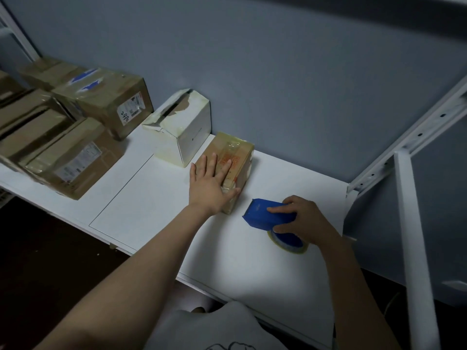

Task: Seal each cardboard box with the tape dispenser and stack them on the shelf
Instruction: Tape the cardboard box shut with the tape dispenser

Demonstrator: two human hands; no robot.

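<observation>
A small brown cardboard box (238, 154) wrapped in clear tape, with red print on top, lies on the white shelf board (156, 198). My left hand (212, 184) rests flat on its top, fingers spread, thumb against the near end. To the right, my right hand (300, 218) grips a blue tape dispenser (265, 213) standing on the board, its toothed end pointing at the box. A roll of clear tape (288, 242) shows under the dispenser.
A battered white box (184, 132) stands just behind the small box. Several taped brown boxes (75, 127) are stacked at the left. A white metal shelf upright (414, 236) and angled rail (417, 137) rise at the right. A grey wall runs behind.
</observation>
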